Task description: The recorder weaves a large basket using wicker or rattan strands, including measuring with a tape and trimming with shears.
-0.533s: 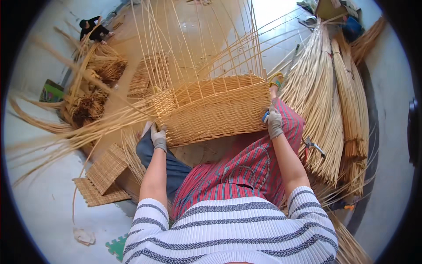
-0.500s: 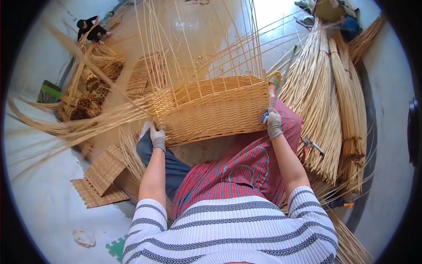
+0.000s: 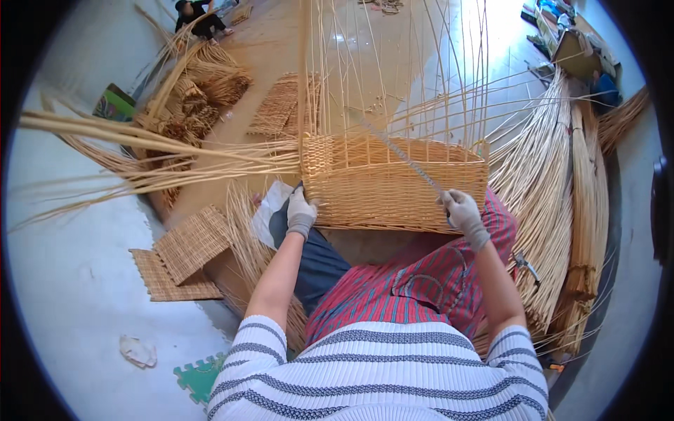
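A long rectangular wicker basket [image 3: 386, 196] rests across my lap, its open top facing away from me. My left hand [image 3: 301, 212], in a pale work glove, grips its lower left corner. My gloved right hand [image 3: 463, 212] is closed on a tape measure [image 3: 413, 163] at the basket's right front. The tape's grey strip slants up and left over the basket's opening; its case is mostly hidden by my fingers. Long uncut stakes [image 3: 379, 70] rise from the far side, and a sheaf of loose strands [image 3: 232, 163] sticks out to the left.
Large bundles of pale canes [image 3: 544, 210] lie on the right, with pliers-like cutters [image 3: 525, 268] on them. Woven panels [image 3: 193, 242] lie at left, another panel [image 3: 284, 105] beyond the basket. Dark wicker bundles [image 3: 186, 105] and a seated person [image 3: 200, 19] are at far left.
The basket now appears farther right and more level. My right hand has moved from the basket's right end onto its front, and the tape's strip now stretches out over the opening.
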Action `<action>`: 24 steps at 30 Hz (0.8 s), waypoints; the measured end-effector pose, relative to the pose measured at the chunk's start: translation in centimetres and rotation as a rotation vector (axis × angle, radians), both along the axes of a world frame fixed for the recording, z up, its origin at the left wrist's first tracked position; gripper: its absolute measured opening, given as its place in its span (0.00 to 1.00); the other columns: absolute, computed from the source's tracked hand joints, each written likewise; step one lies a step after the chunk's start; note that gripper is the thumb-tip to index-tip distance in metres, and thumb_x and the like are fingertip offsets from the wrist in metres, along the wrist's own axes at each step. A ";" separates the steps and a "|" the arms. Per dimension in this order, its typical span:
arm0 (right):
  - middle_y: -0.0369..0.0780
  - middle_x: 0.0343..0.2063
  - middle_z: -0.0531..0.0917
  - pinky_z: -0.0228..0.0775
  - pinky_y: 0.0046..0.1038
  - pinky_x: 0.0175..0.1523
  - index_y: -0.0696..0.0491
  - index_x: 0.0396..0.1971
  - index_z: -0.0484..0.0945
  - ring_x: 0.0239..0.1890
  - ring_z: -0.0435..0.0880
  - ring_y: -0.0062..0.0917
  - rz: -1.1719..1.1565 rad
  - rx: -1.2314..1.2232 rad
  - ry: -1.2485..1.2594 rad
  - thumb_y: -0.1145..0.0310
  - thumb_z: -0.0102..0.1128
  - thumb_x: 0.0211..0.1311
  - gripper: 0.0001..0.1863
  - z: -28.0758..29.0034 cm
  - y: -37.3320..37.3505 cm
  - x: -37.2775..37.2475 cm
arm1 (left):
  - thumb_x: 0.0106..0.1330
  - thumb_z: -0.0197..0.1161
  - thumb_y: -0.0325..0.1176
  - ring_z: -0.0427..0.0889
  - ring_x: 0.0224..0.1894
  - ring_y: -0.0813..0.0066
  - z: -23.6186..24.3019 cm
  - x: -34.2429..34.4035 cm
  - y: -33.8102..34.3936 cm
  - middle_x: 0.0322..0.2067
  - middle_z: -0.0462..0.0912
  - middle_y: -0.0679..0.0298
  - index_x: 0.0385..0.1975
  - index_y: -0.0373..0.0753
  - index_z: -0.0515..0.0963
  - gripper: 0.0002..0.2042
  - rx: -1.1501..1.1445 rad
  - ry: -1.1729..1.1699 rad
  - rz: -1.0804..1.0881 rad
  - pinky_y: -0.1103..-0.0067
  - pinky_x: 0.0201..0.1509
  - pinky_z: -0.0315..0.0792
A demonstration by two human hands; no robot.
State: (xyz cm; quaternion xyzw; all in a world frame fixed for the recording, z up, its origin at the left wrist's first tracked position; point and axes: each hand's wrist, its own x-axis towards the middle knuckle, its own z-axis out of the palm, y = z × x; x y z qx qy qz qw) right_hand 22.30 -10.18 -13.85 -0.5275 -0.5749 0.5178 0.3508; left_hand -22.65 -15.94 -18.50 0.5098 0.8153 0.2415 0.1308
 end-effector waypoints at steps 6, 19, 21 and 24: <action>0.43 0.25 0.86 0.76 0.32 0.42 0.53 0.31 0.87 0.31 0.86 0.32 0.232 0.042 -0.526 0.49 0.57 0.69 0.22 5.4 7.3 -2.0 | 0.72 0.53 0.24 0.82 0.41 0.59 11.3 -2.1 3.2 0.38 0.81 0.53 0.43 0.35 0.76 0.06 0.778 0.176 -0.089 0.69 0.48 0.75; 0.43 0.27 0.87 0.76 0.37 0.45 0.50 0.34 0.89 0.35 0.86 0.37 0.463 -0.002 -0.771 0.44 0.56 0.67 0.24 11.6 15.3 -8.3 | 0.64 0.61 0.23 0.82 0.34 0.76 8.6 -8.9 17.5 0.32 0.87 0.62 0.44 0.35 0.84 0.11 0.075 -0.118 -0.270 0.79 0.40 0.75; 0.44 0.29 0.87 0.77 0.37 0.46 0.51 0.35 0.89 0.37 0.87 0.38 0.482 0.055 -0.794 0.44 0.56 0.67 0.24 12.1 16.0 -8.7 | 0.64 0.62 0.23 0.82 0.33 0.75 8.1 -9.2 17.8 0.31 0.87 0.61 0.43 0.34 0.85 0.10 0.037 -0.079 -0.278 0.78 0.40 0.76; 0.45 0.32 0.88 0.77 0.38 0.49 0.50 0.37 0.88 0.39 0.87 0.40 0.516 0.082 -0.836 0.45 0.56 0.68 0.23 12.5 17.1 -9.2 | 0.63 0.63 0.23 0.82 0.33 0.77 8.1 -9.4 18.1 0.31 0.87 0.63 0.40 0.33 0.85 0.08 -0.037 -0.074 -0.250 0.79 0.40 0.76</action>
